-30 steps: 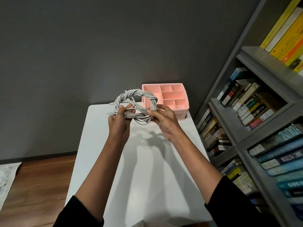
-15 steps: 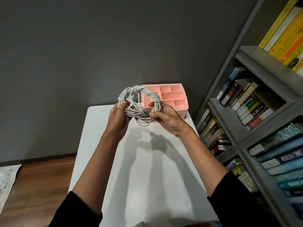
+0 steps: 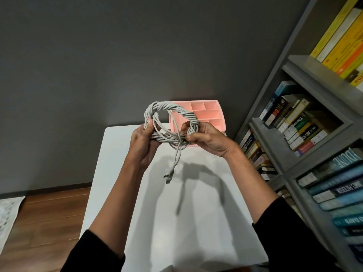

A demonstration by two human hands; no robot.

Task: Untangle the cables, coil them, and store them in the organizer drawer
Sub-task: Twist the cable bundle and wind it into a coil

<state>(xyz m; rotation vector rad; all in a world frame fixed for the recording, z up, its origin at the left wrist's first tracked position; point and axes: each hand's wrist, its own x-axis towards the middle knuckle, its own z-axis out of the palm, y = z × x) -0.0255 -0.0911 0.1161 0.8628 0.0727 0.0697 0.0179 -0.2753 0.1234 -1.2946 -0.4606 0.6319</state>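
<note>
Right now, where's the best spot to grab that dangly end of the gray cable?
Pinch the dangling end just above its plug, probably coming from below. It hangs straight and free under the cable bundle, while the left hand and right hand grip the bundle's two sides.

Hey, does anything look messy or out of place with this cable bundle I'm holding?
Yes. The grey twisted cable coil, gripped by the left hand and the right hand, is not tidy. Its loose plug ends hang free below it, above the white table, and stray strands cross its open middle.
</note>
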